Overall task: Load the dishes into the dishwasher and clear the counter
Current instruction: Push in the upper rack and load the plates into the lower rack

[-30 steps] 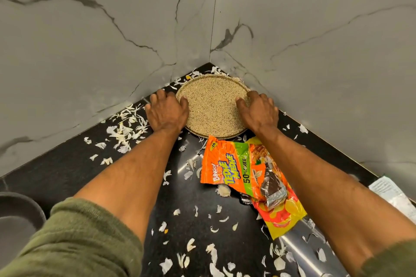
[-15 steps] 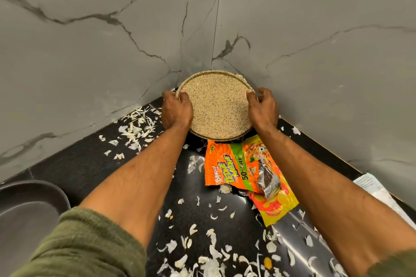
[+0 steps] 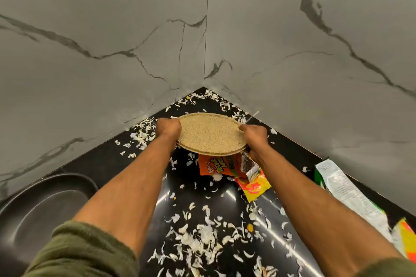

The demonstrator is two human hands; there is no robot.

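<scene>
A round plate heaped with small tan grains hangs above the black counter near the wall corner. My left hand grips its left rim and my right hand grips its right rim. The plate sits roughly level, its near edge over an orange snack wrapper. Both forearms stretch forward from green sleeves.
White peel scraps litter the counter, thick near me and in the corner. A dark metal pan lies at the left. More wrappers lie along the right wall. Grey marble walls meet behind the plate.
Both hands closed on the plate's rim and lifted it off the counter out of the corner, bringing it toward me. The view tilted up and now shows more of the pan and right wrappers.
</scene>
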